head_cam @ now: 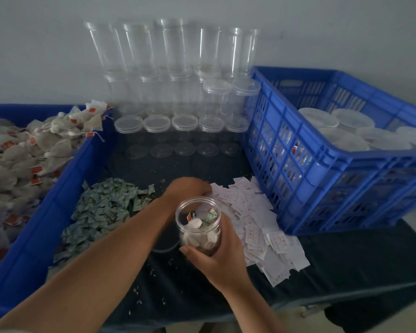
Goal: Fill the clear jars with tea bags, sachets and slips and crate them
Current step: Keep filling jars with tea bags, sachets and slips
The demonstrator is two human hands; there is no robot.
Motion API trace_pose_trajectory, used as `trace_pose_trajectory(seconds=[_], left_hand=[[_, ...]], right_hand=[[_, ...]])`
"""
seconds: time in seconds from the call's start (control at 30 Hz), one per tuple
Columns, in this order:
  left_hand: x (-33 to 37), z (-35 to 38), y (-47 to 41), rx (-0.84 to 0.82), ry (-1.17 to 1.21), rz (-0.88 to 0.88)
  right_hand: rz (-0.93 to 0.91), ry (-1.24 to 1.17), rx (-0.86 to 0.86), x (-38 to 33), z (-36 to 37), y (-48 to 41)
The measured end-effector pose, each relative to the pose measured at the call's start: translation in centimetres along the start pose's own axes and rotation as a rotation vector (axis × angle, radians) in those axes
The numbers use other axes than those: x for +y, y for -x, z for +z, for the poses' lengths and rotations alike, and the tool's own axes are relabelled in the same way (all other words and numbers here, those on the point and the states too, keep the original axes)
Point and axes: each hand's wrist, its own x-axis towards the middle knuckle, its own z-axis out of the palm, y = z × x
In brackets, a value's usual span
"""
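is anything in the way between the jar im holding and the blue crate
Nothing tall: only flat slips lie between the jar in the right hand and the crate; its near wall needs lifting over.

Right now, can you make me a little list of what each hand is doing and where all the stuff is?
left hand: on the slips, grip hidden
right hand: holds the jar
jar: lid off, partly filled
tea bags: heaped in the blue bin, left
sachets: green pile beside the slips
crate: right, lidded jars inside
empty jars: stacked by the wall
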Motion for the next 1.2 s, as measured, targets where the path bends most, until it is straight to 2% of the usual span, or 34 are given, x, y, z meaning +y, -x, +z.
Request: trace_pose_trajectory(seconds=[0.07, 0.13, 0.27, 0.37, 0.43, 0.5, 0.53, 0.63, 0.73, 0.8, 0.9, 1.0, 1.03, 1.1, 1.2], left_hand=[[-0.1, 0.6, 0.1, 0.041, 0.114, -0.046], [-0.3, 0.7, 0.2, 0.164, 0.143, -0.071], [-1.2, -0.4, 1.4, 0.472, 0.583, -0.241], [-1.6, -3.4, 3.2, 0.632, 0.781, -0.292], [-1.7, -5.9, 5.0, 0.652, 1.0, -0.257], [-1.6, -8.1, 7.2, 0.516, 1.2, -0.178], [-1.5, -8.9, 8.3, 0.425, 1.186, -0.133], [-1.0, -9.8, 10.8, 0.17, 0.902, -0.007], [-0.1, -9.2, 11.9, -0.001, 0.682, 0.023], [0.4, -8.4, 12.0, 0.005, 0.591, 0.015], [0.9, -7.0, 12.1, 0.184, 0.522, 0.002], [0.9, -6.7, 12.5, 0.42, 0.649, -0.025], [0.8, -6.9, 12.8, 0.453, 0.678, -0.019], [0.9, -7.2, 13.7, 0.373, 0.626, 0.038], [1.6, -6.0, 14.6, 0.214, 0.326, 0.096]], right_hand=[[0.017, -0.009, -0.002, 0.0, 0.1, -0.1], [0.03, -0.016, 0.0, 0.2, 0.1, -0.1], [0.029, -0.011, -0.003, 0.2, 0.0, -0.1], [0.021, -0.008, -0.003, 0.1, -0.1, -0.2], [0.016, -0.001, -0.012, 0.1, -0.2, -0.2], [0.009, 0.014, -0.015, -0.1, -0.2, -0.1], [0.006, 0.021, -0.012, -0.2, -0.1, -0.1], [-0.009, 0.03, -0.003, -0.3, -0.1, 0.0], [-0.01, 0.028, -0.017, -0.3, 0.0, 0.2], [-0.022, 0.022, -0.018, -0.4, 0.0, 0.3], [-0.04, 0.014, -0.014, -0.4, 0.0, 0.2], [-0.054, 0.019, -0.007, -0.4, 0.0, 0.2], [-0.062, 0.028, -0.009, -0.4, 0.0, 0.2], [-0.077, 0.04, -0.015, -0.4, -0.1, 0.1], [-0.083, 0.056, -0.014, -0.5, -0.2, 0.1]])
